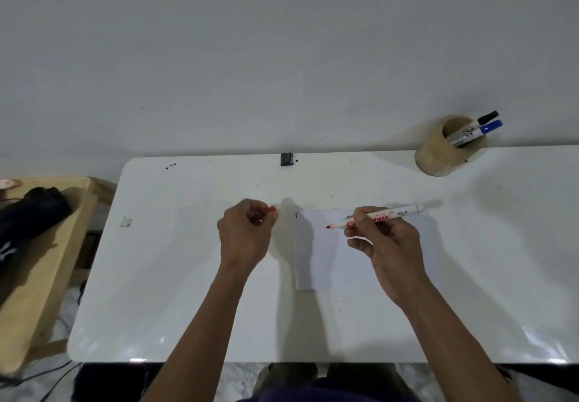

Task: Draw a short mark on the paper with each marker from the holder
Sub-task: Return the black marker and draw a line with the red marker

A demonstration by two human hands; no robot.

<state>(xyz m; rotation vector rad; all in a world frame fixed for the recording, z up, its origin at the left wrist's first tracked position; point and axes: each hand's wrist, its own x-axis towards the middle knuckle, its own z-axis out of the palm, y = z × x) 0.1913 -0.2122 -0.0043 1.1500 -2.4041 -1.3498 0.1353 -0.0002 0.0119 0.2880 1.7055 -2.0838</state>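
In the head view, an uncapped red-tipped white marker (380, 216) is gripped by the right hand (383, 246), its tip held over the white sheet of paper (329, 254) lying on the glossy white tabletop (175, 276). A short black mark (296, 215) is seen at the paper's far left corner. The small red cap (270, 210) is pinched in the clenched left hand (244, 234), left of the paper. At the far right, a round tan holder (441, 154) contains a black-capped marker (484, 118) and a blue-capped marker (487, 128).
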